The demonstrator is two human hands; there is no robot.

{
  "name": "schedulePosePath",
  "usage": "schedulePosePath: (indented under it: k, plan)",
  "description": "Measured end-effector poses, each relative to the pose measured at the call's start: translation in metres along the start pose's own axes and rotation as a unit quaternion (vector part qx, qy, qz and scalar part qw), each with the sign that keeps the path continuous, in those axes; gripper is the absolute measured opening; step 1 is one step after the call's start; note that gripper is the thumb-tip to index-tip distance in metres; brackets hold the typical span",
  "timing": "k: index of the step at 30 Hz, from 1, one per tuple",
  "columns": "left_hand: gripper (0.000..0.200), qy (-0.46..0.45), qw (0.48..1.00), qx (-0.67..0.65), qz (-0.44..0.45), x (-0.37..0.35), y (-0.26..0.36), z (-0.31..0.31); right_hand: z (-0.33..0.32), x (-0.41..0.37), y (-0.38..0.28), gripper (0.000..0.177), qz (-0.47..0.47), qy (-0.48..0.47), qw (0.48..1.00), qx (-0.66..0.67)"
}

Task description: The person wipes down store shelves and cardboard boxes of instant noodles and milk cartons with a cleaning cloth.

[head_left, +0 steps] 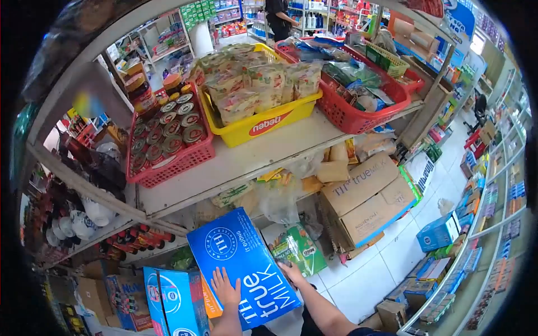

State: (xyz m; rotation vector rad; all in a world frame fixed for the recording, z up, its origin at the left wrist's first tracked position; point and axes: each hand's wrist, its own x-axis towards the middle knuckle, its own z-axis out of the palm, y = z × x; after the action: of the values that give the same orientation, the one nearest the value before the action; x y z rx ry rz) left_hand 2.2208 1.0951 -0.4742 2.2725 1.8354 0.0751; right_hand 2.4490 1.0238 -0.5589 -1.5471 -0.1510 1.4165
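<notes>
A blue TH true MILK carton (224,238) is tilted in front of my body, below the shelf. My left hand (226,288) lies flat on its printed face with the fingers spread. At the carton's right edge is my right hand (291,273); its fingers bend over the edge and their tips are partly hidden, with something dark near them. A light blue and pink carton (171,299) stands just left of the blue one. Behind my right hand lies a green box (300,249).
The shelf (280,137) holds a red basket of cans (171,131), a yellow basket of packets (269,120) and a red basket of bags (364,115). A brown carton (367,196) sits lower right. A person (278,19) stands in the background. Display shelves curve along the right.
</notes>
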Motion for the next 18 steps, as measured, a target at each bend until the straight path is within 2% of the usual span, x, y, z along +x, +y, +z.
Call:
schedulePosePath:
  k: [2, 4, 6, 8, 9, 10, 11, 12, 13, 15, 18]
  plan:
    - [0.069, 0.005, 1.000, 0.011, -0.001, 0.001, 0.001, 0.001, -0.011, -0.009, 0.026, 0.051, -0.011, 0.038, 0.999, 0.017]
    - [0.069, 0.000, 1.000, 0.010, -0.007, 0.004, 0.003, -0.001, -0.034, -0.012, 0.063, 0.051, 0.018, -0.026, 0.996, 0.079]
    - [0.070, -0.010, 1.000, 0.009, -0.015, 0.001, 0.002, -0.001, -0.033, -0.031, 0.039, 0.051, 0.060, -0.025, 0.992, 0.106]
    - [0.071, -0.009, 1.000, 0.001, -0.008, 0.002, 0.002, -0.002, -0.028, -0.026, 0.036, 0.052, 0.053, -0.017, 0.991, 0.122]
    - [0.071, -0.010, 1.000, 0.003, -0.014, 0.001, 0.003, -0.002, -0.020, -0.022, 0.020, 0.051, 0.003, -0.015, 0.995, 0.102]
    - [0.071, -0.010, 1.000, 0.001, -0.012, 0.003, 0.006, -0.002, -0.011, -0.016, 0.001, 0.050, 0.013, -0.022, 0.993, 0.112]
    - [0.071, -0.011, 1.000, 0.004, -0.009, 0.003, 0.003, -0.004, 0.001, -0.012, -0.021, 0.049, 0.026, -0.029, 0.991, 0.126]
    - [0.071, -0.015, 1.000, 0.013, -0.008, 0.007, -0.003, -0.007, 0.012, -0.006, -0.040, 0.048, 0.009, -0.098, 0.985, 0.142]
    - [0.071, -0.013, 1.000, 0.020, -0.009, 0.006, -0.003, -0.006, 0.023, 0.005, -0.047, 0.046, -0.003, -0.075, 0.984, 0.159]
    - [0.070, -0.022, 0.999, 0.018, -0.016, 0.005, 0.004, -0.004, 0.023, 0.030, -0.051, 0.048, -0.046, -0.093, 0.993, 0.055]
    - [0.069, -0.009, 1.000, 0.018, -0.008, 0.004, 0.004, -0.004, 0.016, 0.030, -0.036, 0.043, -0.039, -0.055, 0.997, -0.023]
